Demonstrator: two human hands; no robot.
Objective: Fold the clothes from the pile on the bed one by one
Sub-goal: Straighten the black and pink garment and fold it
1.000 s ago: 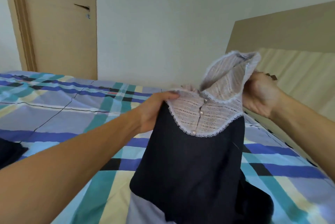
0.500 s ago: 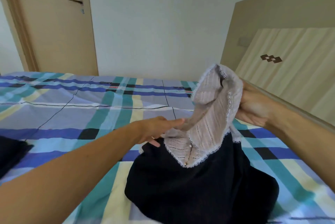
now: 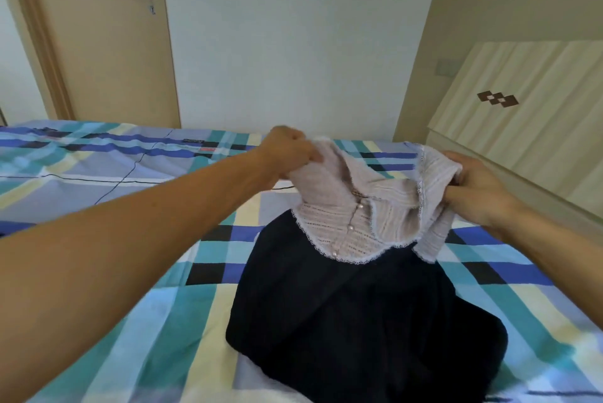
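The left grip [image 3: 290, 149] and right grip [image 3: 473, 187] each pinched a pink knit shoulder of the dress [image 3: 342, 304], holding the top raised; the dark skirt rested in a heap on the plaid-covered bed [image 3: 114, 174].

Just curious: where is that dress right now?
Mid head view: left hand and right hand hold the dress by its pale top, skirt on the bed.

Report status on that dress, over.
Left hand and right hand each grip dress top. Lower part rests on bed. Nothing in the way.
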